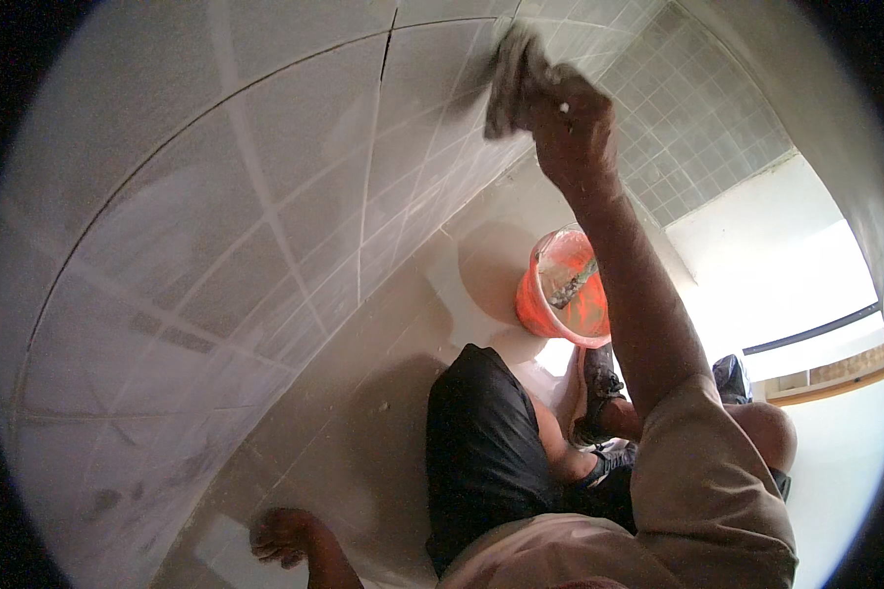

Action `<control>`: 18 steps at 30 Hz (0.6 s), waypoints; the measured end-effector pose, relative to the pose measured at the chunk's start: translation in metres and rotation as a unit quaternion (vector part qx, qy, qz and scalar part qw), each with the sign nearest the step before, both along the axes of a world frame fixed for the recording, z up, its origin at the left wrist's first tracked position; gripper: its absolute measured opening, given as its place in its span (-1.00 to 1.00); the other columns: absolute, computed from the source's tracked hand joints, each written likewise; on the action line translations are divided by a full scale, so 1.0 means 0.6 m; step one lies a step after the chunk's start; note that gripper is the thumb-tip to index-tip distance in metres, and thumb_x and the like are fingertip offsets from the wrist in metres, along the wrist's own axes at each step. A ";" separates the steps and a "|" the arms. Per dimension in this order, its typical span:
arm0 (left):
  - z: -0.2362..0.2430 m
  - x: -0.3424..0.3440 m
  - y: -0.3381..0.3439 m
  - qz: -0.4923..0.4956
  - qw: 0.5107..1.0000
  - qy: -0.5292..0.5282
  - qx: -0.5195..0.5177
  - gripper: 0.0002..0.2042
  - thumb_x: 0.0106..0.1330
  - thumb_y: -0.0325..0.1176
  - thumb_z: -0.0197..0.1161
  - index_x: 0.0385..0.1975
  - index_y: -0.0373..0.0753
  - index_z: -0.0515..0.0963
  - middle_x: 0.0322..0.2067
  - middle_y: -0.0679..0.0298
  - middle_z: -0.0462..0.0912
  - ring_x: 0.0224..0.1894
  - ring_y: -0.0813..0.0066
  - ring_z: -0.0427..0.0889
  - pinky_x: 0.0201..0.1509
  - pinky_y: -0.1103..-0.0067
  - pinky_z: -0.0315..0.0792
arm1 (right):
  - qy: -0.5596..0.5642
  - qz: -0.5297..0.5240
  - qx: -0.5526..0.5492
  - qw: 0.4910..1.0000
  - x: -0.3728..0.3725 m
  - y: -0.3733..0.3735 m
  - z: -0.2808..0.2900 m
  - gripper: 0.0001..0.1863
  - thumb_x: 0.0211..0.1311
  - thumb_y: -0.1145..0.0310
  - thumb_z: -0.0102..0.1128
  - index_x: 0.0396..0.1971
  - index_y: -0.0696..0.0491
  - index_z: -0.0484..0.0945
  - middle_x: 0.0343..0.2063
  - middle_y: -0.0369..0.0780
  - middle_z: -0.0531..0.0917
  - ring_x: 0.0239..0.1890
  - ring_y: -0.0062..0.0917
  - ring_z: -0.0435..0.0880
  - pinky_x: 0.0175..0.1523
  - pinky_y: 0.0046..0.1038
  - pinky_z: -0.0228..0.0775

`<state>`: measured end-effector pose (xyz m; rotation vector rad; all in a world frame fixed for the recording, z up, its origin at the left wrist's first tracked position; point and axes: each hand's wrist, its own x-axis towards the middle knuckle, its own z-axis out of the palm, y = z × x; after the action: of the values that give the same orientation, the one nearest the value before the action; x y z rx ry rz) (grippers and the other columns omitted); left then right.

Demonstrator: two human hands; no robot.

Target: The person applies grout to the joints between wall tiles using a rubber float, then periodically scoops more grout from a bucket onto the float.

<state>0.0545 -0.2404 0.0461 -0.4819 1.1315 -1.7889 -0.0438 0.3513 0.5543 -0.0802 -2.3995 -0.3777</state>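
My right hand (575, 123) is raised at the upper middle, closed round a grey, smeared rag or sponge-like pad (513, 83). The pad is up against the tiled wall (314, 147), slightly blurred; its exact kind is hard to make out. Dark and pale joint lines run between the large grey tiles, and whitish film covers parts of them. At the lower left, my left hand (290, 538) hangs near the foot of the wall with loosely bent fingers. I see nothing in it.
An orange-red bucket (532, 304) stands on the floor (383, 412) beyond my bent legs, a mortar-crusted tool (572, 285) inside it. My right forearm covers its right side. Smaller square tiles (692, 108) line the far wall. Bright light falls at the right.
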 end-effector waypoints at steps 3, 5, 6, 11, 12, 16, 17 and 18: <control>0.005 0.010 0.086 0.049 0.934 0.298 0.192 -0.44 0.50 -0.05 -0.16 0.40 -0.22 0.11 0.45 0.09 0.02 0.50 0.24 -0.05 0.48 0.24 -0.07 | 0.031 0.017 -0.107 0.994 0.052 0.054 -0.025 -0.82 0.22 0.39 0.06 -0.37 0.17 0.59 -0.51 -0.33 0.59 -0.44 -0.63 0.53 -0.33 -0.51 0.38; 0.012 0.006 0.068 0.113 0.797 0.521 0.285 -0.41 0.50 -0.01 -0.28 0.43 -0.21 0.03 0.47 0.05 -0.09 0.51 0.15 -0.13 0.48 0.22 -0.09 | 0.083 0.042 -0.295 0.951 0.040 0.009 0.013 -0.80 0.23 0.38 0.05 -0.37 0.17 0.61 -0.55 -0.34 0.59 -0.50 -0.68 0.51 -0.37 -0.55 0.37; 0.005 0.008 0.044 0.128 0.738 0.588 0.306 -0.40 0.50 0.00 -0.31 0.44 -0.21 0.01 0.47 0.03 -0.13 0.52 0.12 -0.15 0.48 0.21 -0.10 | 0.118 0.060 -0.383 0.914 0.030 -0.016 0.028 -0.79 0.24 0.37 0.05 -0.37 0.17 0.62 -0.57 -0.35 0.58 -0.52 -0.71 0.49 -0.39 -0.58 0.37; -0.040 -0.001 0.005 -0.001 0.937 0.348 -0.020 -0.36 0.49 0.04 -0.35 0.45 -0.22 -0.08 0.47 -0.01 -0.13 0.51 0.09 -0.13 0.46 0.09 -0.11 | 0.030 0.106 -0.191 0.975 0.020 -0.044 -0.004 -0.81 0.25 0.41 0.04 -0.40 0.20 0.58 -0.56 -0.26 0.58 -0.51 -0.63 0.53 -0.36 -0.52 0.40; -0.013 -0.005 0.036 0.028 0.936 0.352 0.016 -0.36 0.49 0.04 -0.34 0.45 -0.22 -0.08 0.47 -0.01 -0.13 0.51 0.09 -0.13 0.45 0.08 -0.10 | 0.039 0.119 -0.197 0.972 0.029 -0.046 -0.011 -0.83 0.25 0.43 0.05 -0.39 0.20 0.58 -0.55 -0.27 0.58 -0.50 -0.64 0.53 -0.37 -0.52 0.41; 0.093 -0.018 0.082 0.129 0.797 0.506 0.304 -0.37 0.47 -0.01 -0.22 0.43 -0.24 -0.04 0.44 -0.01 -0.04 0.47 0.07 0.02 0.40 0.12 0.00 | 0.096 0.107 -0.205 0.968 0.018 -0.056 0.030 -0.86 0.24 0.48 0.04 -0.41 0.20 0.55 -0.57 -0.29 0.53 -0.47 -0.67 0.50 -0.40 -0.52 0.38; 0.099 -0.019 0.082 0.088 0.735 0.599 0.304 -0.38 0.46 -0.03 -0.16 0.41 -0.25 0.01 0.43 0.00 0.02 0.44 0.10 0.09 0.36 0.15 0.07 | 0.063 0.100 -0.126 0.985 0.013 -0.063 0.020 -0.87 0.24 0.47 0.03 -0.44 0.19 0.53 -0.56 -0.30 0.54 -0.48 -0.68 0.49 -0.41 -0.54 0.36; 0.104 -0.020 0.079 0.087 0.735 0.599 0.305 -0.38 0.46 -0.03 -0.16 0.41 -0.25 0.01 0.43 0.00 0.02 0.44 0.10 0.09 0.36 0.15 0.07 | 0.029 0.092 -0.045 0.994 0.015 -0.068 0.012 -0.86 0.24 0.47 0.03 -0.47 0.18 0.51 -0.55 -0.31 0.55 -0.49 -0.70 0.48 -0.42 -0.56 0.35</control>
<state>0.0424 -0.1929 0.1083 -1.3467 2.3136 -0.6661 -0.0347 0.3104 0.5613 0.0878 -2.3424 -0.1801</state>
